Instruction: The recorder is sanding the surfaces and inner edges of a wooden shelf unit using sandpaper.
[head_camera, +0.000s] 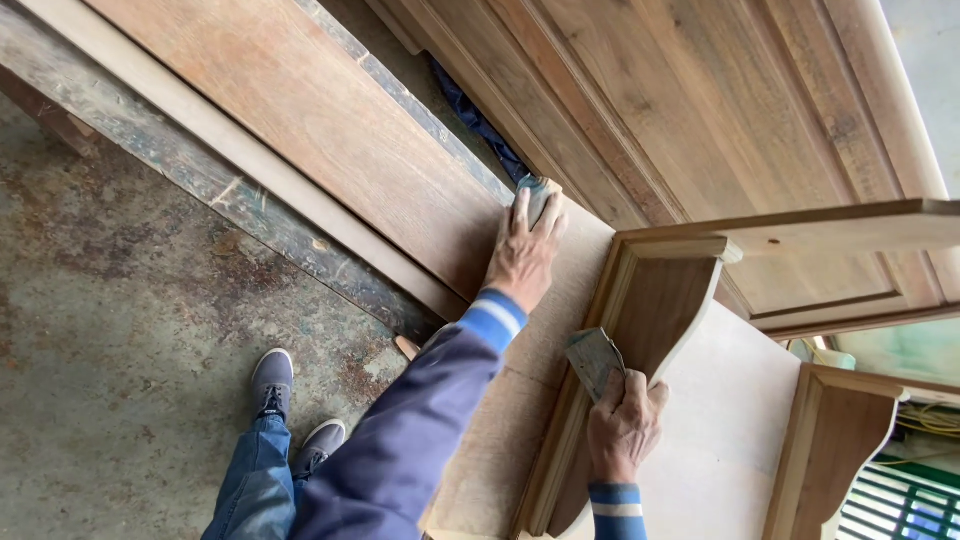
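Head view, looking down on an unfinished wooden cabinet piece (700, 420) lying on its side over a workbench. The left hand (522, 255) lies flat on the pale back panel (560, 300), fingers closed over a small folded pad of grey abrasive (537, 195) — probably sandpaper, though the view is too coarse to be sure. The right hand (622, 425) pinches a second folded sheet of sandpaper (594, 360) between thumb and fingers and holds it against the inner face of a curved side bracket (660, 310). A matching bracket (835, 440) stands further right; a panelled door (700, 110) leans behind, and blue cloth (480, 125) shows in the gap beside it.

Handling: the sheets look light, limp and gritty — best held folded, under the fingertips, so that they conform to the moulding. The cabinet piece appears stiff and fairly heavy; its thin profiled edges look the likeliest to chip, so the flat panel and the frame rails are the safer places to take hold.
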